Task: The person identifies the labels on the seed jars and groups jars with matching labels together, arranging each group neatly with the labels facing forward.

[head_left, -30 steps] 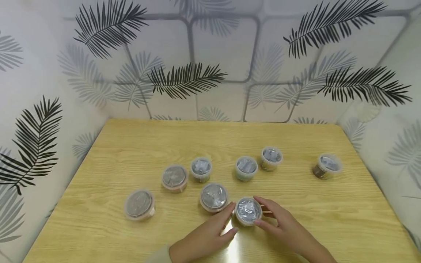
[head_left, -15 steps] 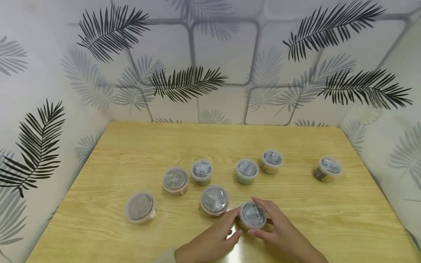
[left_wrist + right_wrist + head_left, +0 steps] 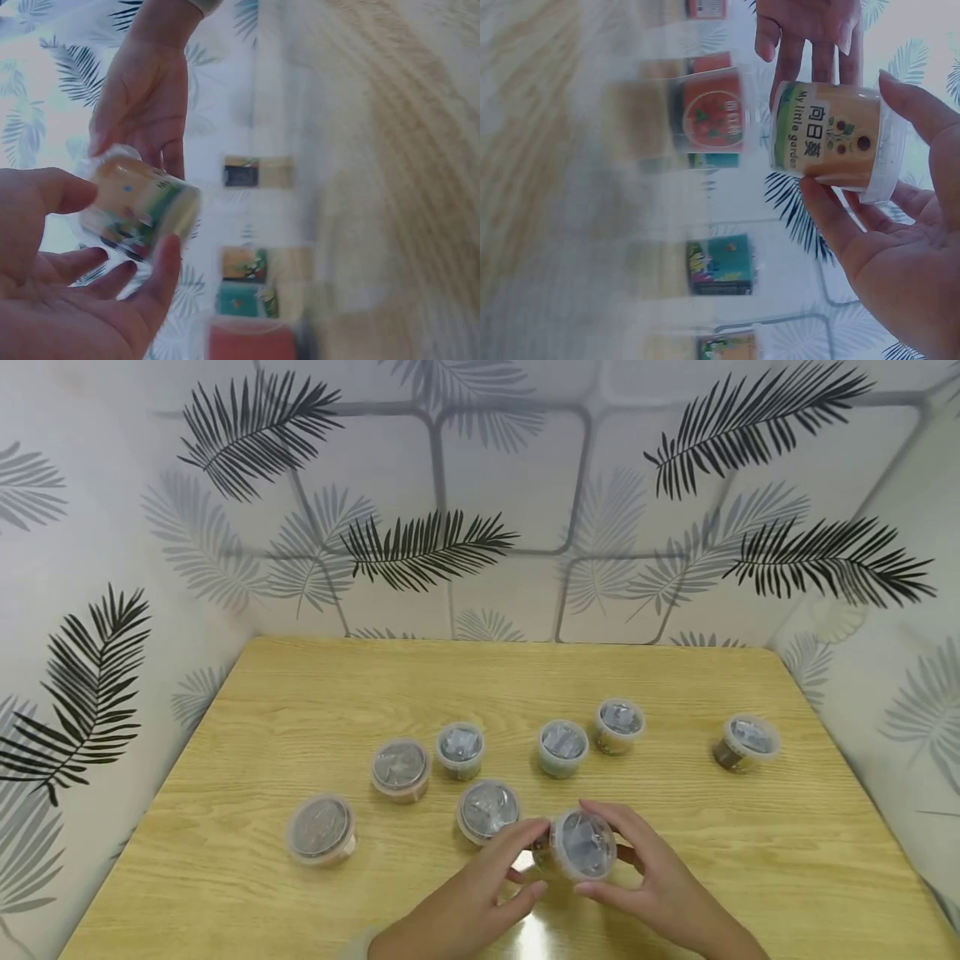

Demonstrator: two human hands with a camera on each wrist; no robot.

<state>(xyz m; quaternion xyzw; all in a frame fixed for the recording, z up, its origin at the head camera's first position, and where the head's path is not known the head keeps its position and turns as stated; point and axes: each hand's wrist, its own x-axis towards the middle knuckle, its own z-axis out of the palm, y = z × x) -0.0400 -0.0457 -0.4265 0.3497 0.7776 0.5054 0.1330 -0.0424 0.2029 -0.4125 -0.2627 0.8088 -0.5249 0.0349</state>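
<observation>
My right hand [image 3: 652, 881] grips a small clear-lidded planting cup [image 3: 587, 845] between thumb and fingers. The cup is tipped, its foil-like lid contents facing up and right. On its orange label, "My little garden" and a sunflower picture show in the right wrist view, where the right hand [image 3: 900, 255] holds it by the lid end. My left hand [image 3: 472, 881] is on the other side, its index fingertip at the cup's base and its thumb apart from it. The left wrist view shows the left hand [image 3: 90, 277] beside the label.
A wider lidded tub [image 3: 489, 810] stands just behind the left hand. Two more wide tubs, one [image 3: 401, 768] farther left and one [image 3: 321, 829] at far left, share the wooden table [image 3: 300, 693]. Smaller cups [image 3: 562, 747] stand at the back, with one [image 3: 747, 742] at far right.
The held cup was upright at first; it has shifted right and now tilts, its side showing toward the left hand. Both hands moved slightly with it. The other tubs have stayed put.
</observation>
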